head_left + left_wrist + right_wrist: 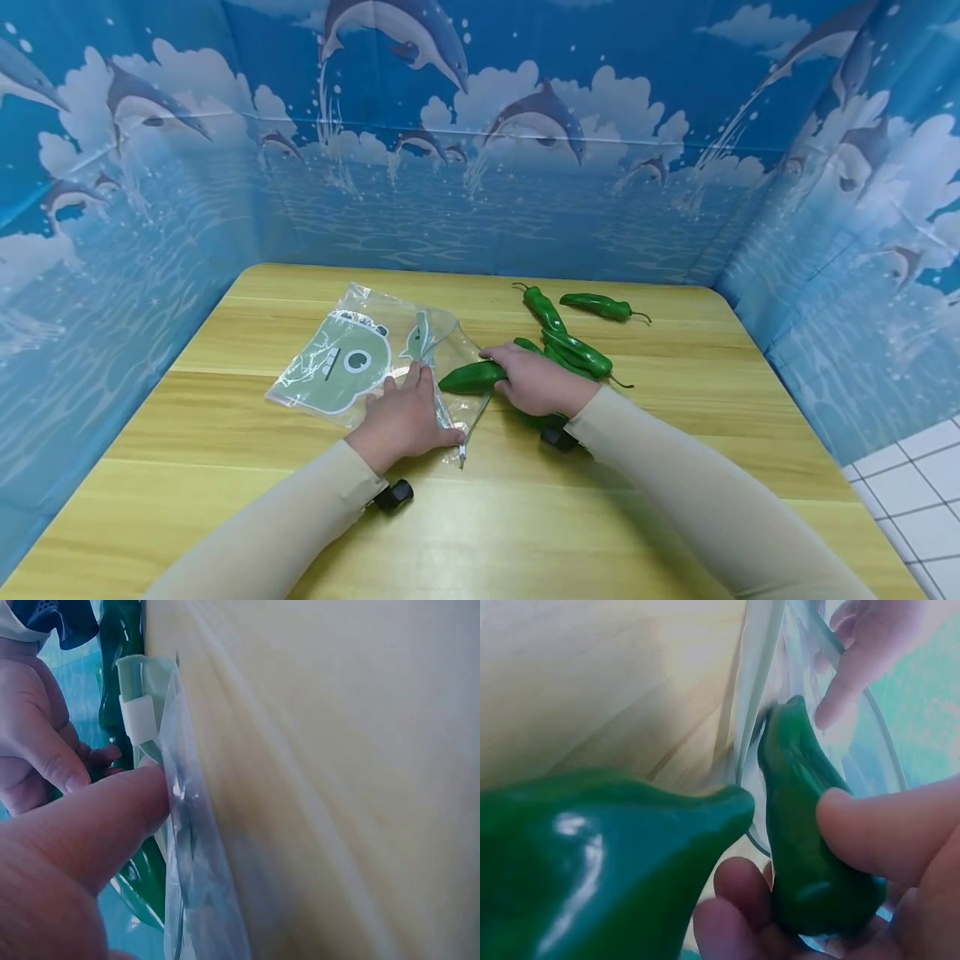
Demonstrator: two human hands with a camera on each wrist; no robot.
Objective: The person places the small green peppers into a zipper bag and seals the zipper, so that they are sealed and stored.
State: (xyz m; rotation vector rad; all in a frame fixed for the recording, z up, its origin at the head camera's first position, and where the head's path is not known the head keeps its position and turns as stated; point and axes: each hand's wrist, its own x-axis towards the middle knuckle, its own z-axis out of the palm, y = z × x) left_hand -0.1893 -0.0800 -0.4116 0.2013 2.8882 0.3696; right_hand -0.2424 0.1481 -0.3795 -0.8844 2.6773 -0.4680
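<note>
A clear zip bag with a green cartoon print lies flat on the wooden table. My left hand rests on the bag's near right part, fingers fairly straight, thumb pressing the plastic by its mouth. My right hand grips a green pepper, whose tip points into the bag's open edge. In the right wrist view the fingers curl round this pepper, with another pepper close beside it.
Several more green peppers lie in a loose pile right of my right hand, one apart farther back. Blue dolphin-print curtains wall the table on three sides. White floor tiles show at the right.
</note>
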